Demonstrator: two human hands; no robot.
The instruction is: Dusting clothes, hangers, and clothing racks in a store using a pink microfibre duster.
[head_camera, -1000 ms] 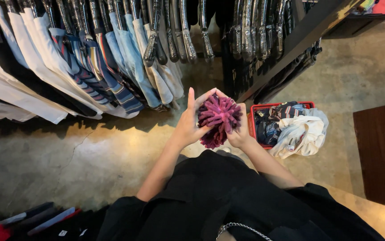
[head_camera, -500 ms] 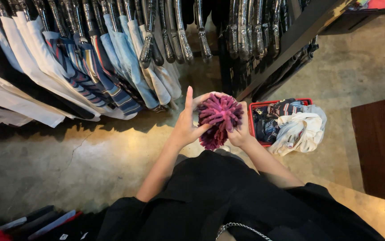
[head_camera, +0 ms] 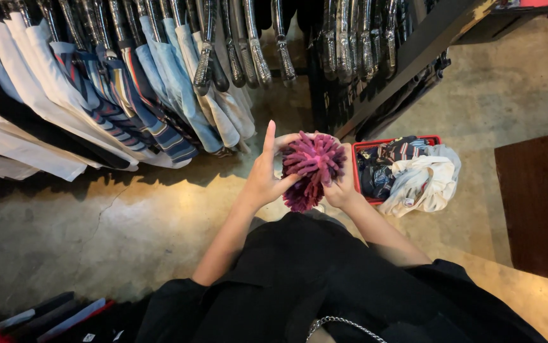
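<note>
While the person stands over a concrete floor (head_camera: 128, 235) and looks down, both bare hands meet in front of the chest around a shaggy magenta duster head (head_camera: 312, 166), a bundle of thick chenille strands that stick out in all directions, pink at the top and darker purple toward the bottom. The left hand (head_camera: 266, 181) cups its left side with the thumb pressed into the strands, while the index finger points straight up and away from the bundle, so this hand grips only loosely. The right hand (head_camera: 342, 185) is wrapped around the right side and back of the bundle, its fingers closed against it and partly hidden by the strands. The duster head is held in the air, above the floor and just to the left of a red basket (head_camera: 401, 141) that sits on the floor, filled with crumpled clothes (head_camera: 423, 181) in white, dark and striped cloth that spill over its right edge. Beyond the hands a row of shirts (head_camera: 115, 95) in white, blue and stripes hangs on a rack from hangers (head_camera: 248, 44) with clear and dark hooks. A dark wooden bench (head_camera: 531, 203) stands at the right edge, well apart from the hands
</note>
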